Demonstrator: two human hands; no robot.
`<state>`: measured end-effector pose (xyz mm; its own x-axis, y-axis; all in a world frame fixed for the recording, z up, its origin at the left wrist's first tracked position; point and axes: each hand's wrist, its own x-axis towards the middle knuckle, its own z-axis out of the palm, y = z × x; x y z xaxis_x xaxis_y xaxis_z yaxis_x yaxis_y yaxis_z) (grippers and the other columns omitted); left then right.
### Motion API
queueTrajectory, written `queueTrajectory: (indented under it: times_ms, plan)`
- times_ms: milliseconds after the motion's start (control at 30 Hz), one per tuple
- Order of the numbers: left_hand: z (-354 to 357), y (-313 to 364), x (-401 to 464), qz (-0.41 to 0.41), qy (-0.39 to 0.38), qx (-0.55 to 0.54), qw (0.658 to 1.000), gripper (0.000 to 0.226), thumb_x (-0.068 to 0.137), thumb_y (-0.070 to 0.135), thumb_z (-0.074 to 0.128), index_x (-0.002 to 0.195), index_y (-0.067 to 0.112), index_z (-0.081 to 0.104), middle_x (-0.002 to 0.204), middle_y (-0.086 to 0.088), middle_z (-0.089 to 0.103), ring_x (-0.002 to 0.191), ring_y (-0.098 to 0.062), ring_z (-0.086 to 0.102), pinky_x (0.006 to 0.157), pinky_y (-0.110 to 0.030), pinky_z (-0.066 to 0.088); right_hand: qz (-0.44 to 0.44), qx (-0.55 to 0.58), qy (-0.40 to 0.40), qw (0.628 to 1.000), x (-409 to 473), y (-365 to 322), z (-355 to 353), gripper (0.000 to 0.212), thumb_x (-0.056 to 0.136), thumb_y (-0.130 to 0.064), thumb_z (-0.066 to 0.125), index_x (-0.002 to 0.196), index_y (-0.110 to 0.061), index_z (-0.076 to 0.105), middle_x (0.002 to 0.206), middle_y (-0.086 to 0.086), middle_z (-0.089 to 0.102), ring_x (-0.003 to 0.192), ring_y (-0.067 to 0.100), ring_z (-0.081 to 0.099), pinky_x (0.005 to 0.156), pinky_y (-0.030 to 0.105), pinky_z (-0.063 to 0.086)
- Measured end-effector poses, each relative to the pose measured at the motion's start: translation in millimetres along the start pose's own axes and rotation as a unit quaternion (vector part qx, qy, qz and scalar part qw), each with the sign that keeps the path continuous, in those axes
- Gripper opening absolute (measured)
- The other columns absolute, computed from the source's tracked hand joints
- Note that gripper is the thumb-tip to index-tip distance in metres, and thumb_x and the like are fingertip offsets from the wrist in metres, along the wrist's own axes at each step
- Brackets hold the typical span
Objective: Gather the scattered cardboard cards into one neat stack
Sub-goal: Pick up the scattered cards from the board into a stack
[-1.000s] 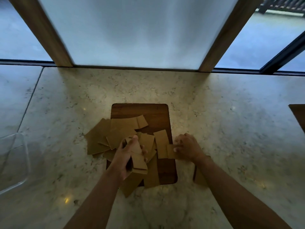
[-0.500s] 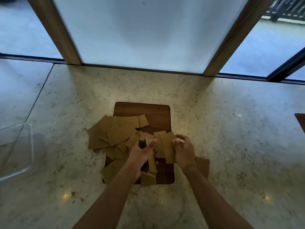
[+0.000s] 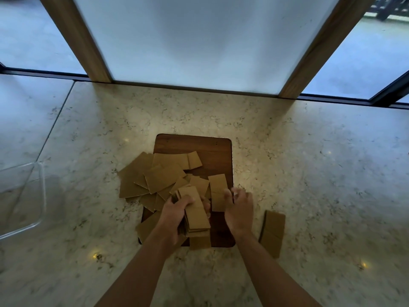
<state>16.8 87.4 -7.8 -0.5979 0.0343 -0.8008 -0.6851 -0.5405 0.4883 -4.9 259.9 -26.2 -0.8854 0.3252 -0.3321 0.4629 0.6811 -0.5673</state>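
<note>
2 hands at work over board (image 3: 212,151) on table (image 3: 309,173). Left hand (image 3: 174,214), fingers curled round a part-built stack (image 3: 195,212), held long edge toward the body, lower cards fanned out past the near end. Right hand (image 3: 238,209), fingers pinching the near edge of 1 card (image 3: 218,192) lying just beside the stack on the right side of the board. Loose pile (image 3: 155,178) overlapping on the board's left half and spilling onto the table. 2 more cards (image 3: 272,232) on the table right of the board, apart from the rest. Clear tub (image 3: 22,196) at far left, not involved.

Step in hand, by judgement: adding the pinched card to the stack.

How to do it well:
- Lift by the edge, not drag; a drag across neighbours likely to shift them.
- Turn the card to match the stack's long axis before laying it on top.
- Ease the left thumb just enough to admit the card, then clamp again; grip too slack and the fanned lower cards may slide out.
- Tap the stack's short end on the board soon to square the fan, before it grows.
- Big cards in the pile look larger than those in the stack; worth keeping them at the bottom, if sizes truly differ.
- Outlying 2 on the right easy to forget.

Task roughly at an early-middle stage: most cards not yet gathered.
</note>
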Motion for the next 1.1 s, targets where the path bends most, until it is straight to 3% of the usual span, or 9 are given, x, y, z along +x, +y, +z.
queueTrajectory:
  times_ms: [133, 267, 367, 567, 700, 767, 900, 967, 1100]
  plan:
    - [-13.1, 6.9, -1.1, 0.041, -0.011, -0.072, 0.997, 0.053, 0.091, 0.028, 0.076, 0.137, 0.019, 0.052, 0.100, -0.026, 0.077, 0.071, -0.036, 0.072, 0.066, -0.048, 0.061, -0.017, -0.203, -0.034, 0.978, 6.7, -2.0, 7.7, 0.090, 0.082, -0.069, 0.066, 0.148, -0.014, 0.039, 0.139, 0.013, 0.044, 0.123, 0.028, 0.048, 0.102, 0.038, 0.043]
    - [-24.2, 18.9, -5.7, 0.097, -0.038, -0.068, 0.992, 0.072, 0.075, 0.050, 0.085, 0.135, 0.024, 0.054, 0.088, -0.019, 0.069, 0.069, -0.032, 0.067, 0.063, -0.045, 0.060, 0.058, -0.033, 0.009, 0.998, 17.9, 6.6, 0.9, 0.068, 0.082, -0.042, 0.081, 0.136, -0.013, 0.052, 0.128, 0.009, 0.056, 0.116, 0.027, 0.055, 0.092, 0.037, 0.047]
    - [-33.9, 21.2, -11.5, 0.123, -0.062, -0.077, 0.988, 0.053, 0.085, 0.042, 0.079, 0.130, 0.024, 0.056, 0.089, -0.019, 0.069, 0.076, -0.034, 0.072, 0.065, -0.049, 0.063, 0.069, 0.024, 0.041, 0.997, 16.0, 14.2, -10.0, 0.036, 0.096, -0.035, 0.068, 0.119, -0.007, 0.069, 0.112, 0.009, 0.071, 0.099, 0.025, 0.065, 0.076, 0.030, 0.042]
    - [-26.5, 15.8, -18.8, 0.129, -0.014, 0.027, 0.991, 0.061, 0.075, 0.027, 0.087, 0.128, 0.015, 0.059, 0.092, -0.022, 0.070, 0.072, -0.031, 0.074, 0.059, -0.043, 0.064, 0.124, 0.166, 0.171, 0.963, -11.5, 7.1, -26.1, 0.031, 0.104, -0.030, 0.056, 0.118, -0.006, 0.072, 0.112, 0.013, 0.074, 0.101, 0.028, 0.067, 0.082, 0.033, 0.048]
    - [-16.5, 8.6, -19.5, 0.094, -0.015, 0.141, 0.985, 0.051, 0.076, 0.034, 0.090, 0.119, 0.029, 0.064, 0.105, -0.010, 0.076, 0.079, -0.020, 0.078, 0.057, -0.029, 0.062, 0.099, 0.284, -0.064, 0.952, -46.0, -15.7, -9.1, 0.024, 0.102, -0.038, 0.058, 0.106, -0.024, 0.076, 0.096, -0.002, 0.075, 0.090, 0.019, 0.071, 0.081, 0.039, 0.061]
    - [-16.0, 4.3, -18.3, 0.081, -0.007, 0.187, 0.979, 0.040, 0.082, 0.024, 0.088, 0.110, 0.038, 0.063, 0.107, -0.001, 0.074, 0.091, -0.019, 0.074, 0.059, -0.027, 0.059, 0.029, 0.181, -0.167, 0.969, -55.4, -16.4, 8.3, 0.032, 0.103, -0.045, 0.052, 0.095, -0.027, 0.076, 0.087, -0.005, 0.073, 0.081, 0.014, 0.069, 0.072, 0.028, 0.056]
    - [-29.5, 0.7, -17.4, 0.031, 0.018, 0.085, 0.996, 0.043, 0.088, -0.006, 0.069, 0.118, 0.024, 0.060, 0.105, -0.024, 0.078, 0.095, -0.043, 0.078, 0.083, -0.058, 0.063, 0.050, -0.011, 0.012, 0.999, -39.9, -6.5, 18.3, 0.052, 0.096, -0.055, 0.059, 0.129, -0.014, 0.064, 0.123, 0.010, 0.064, 0.107, 0.021, 0.059, 0.086, 0.031, 0.047]
    - [-39.6, 3.1, -17.4, 0.049, 0.021, 0.064, 0.997, 0.044, 0.087, -0.010, 0.069, 0.117, 0.022, 0.063, 0.099, -0.023, 0.079, 0.092, -0.044, 0.077, 0.092, -0.065, 0.059, 0.051, -0.091, -0.007, 0.995, -35.0, -3.6, 21.2, 0.076, 0.086, -0.060, 0.069, 0.141, -0.012, 0.049, 0.133, 0.013, 0.050, 0.121, 0.028, 0.050, 0.097, 0.036, 0.045]
    - [-45.9, 9.2, -24.5, 0.104, 0.011, 0.101, 0.989, 0.047, 0.085, 0.006, 0.083, 0.127, 0.017, 0.063, 0.093, -0.012, 0.075, 0.078, -0.033, 0.072, 0.089, -0.056, 0.059, 0.020, 0.029, 0.005, 0.999, -26.8, 0.1, 19.3, 0.044, 0.087, -0.039, 0.078, 0.113, -0.012, 0.055, 0.106, 0.003, 0.056, 0.107, 0.030, 0.059, 0.075, 0.028, 0.049]
